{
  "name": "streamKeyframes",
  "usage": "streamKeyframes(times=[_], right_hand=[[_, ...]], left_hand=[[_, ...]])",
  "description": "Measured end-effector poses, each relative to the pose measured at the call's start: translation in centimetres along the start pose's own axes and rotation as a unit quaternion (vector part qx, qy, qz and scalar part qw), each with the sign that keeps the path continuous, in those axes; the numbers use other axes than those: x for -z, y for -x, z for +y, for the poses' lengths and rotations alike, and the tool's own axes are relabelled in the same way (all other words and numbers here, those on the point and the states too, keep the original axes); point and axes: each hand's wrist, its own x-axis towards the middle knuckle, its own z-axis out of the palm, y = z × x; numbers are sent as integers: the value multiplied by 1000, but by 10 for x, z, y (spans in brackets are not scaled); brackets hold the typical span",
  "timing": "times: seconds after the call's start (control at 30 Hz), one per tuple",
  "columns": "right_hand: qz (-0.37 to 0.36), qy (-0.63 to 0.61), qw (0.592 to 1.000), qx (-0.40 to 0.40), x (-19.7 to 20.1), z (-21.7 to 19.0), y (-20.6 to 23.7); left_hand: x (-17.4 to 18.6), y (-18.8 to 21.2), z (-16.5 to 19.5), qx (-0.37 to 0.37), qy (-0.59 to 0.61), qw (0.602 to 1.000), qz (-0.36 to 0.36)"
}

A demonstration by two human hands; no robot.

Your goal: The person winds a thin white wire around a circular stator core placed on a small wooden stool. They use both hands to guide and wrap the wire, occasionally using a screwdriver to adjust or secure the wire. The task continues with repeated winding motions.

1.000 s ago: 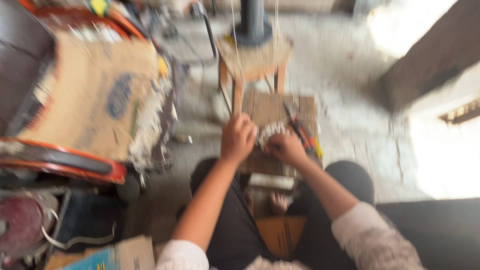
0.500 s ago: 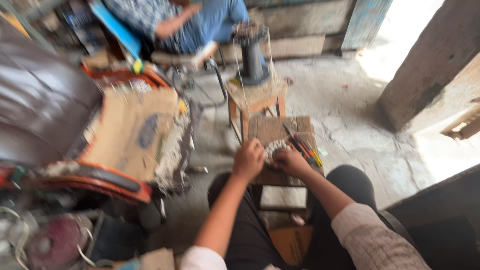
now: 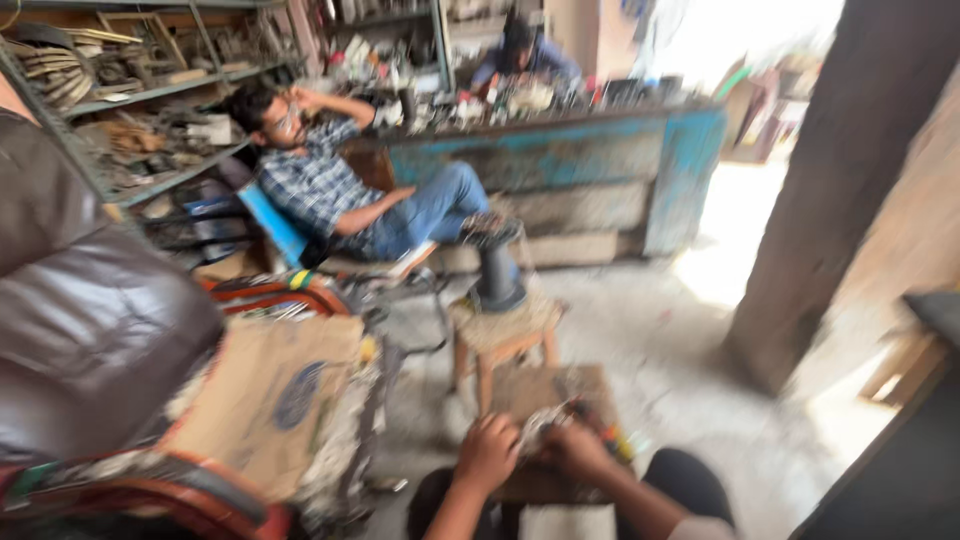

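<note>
My left hand (image 3: pixel 487 450) and my right hand (image 3: pixel 577 450) are both at the bottom of the view, closed around a small pale metal part (image 3: pixel 533 433) held between them. They rest over a brown board (image 3: pixel 545 395) lying in front of my knees. Thin tools with red and yellow handles (image 3: pixel 612 440) lie on the board just right of my right hand. The picture is blurred, so the part's shape stays unclear.
A small wooden stool (image 3: pixel 503 338) with a dark spool (image 3: pixel 497 280) stands beyond the board. A person lounges on a blue chair (image 3: pixel 275 228) with a foot by the stool. Another person sits behind a blue counter (image 3: pixel 560 160). A brown seat (image 3: pixel 90 310) and cardboard (image 3: pixel 270 395) fill the left.
My view has tilted upward, bringing the shop, the counter and both people into sight. My hands stay together on the part over the board.
</note>
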Motion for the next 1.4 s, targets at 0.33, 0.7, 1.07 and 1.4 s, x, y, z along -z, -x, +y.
streamKeyframes(times=[0.33, 0.7, 1.07, 1.4], right_hand=[[-13, 23, 977, 210, 59, -51, 15], [-36, 120, 987, 96, 46, -42, 9], [-5, -10, 995, 96, 1, 13, 7], [-48, -30, 994, 90, 7, 22, 13]], left_hand=[[4, -26, 13, -53, -3, 995, -89], [-7, -7, 11, -30, 31, 999, 3], [4, 4, 12, -24, -17, 998, -64], [-8, -6, 5, -64, 4, 993, -99]])
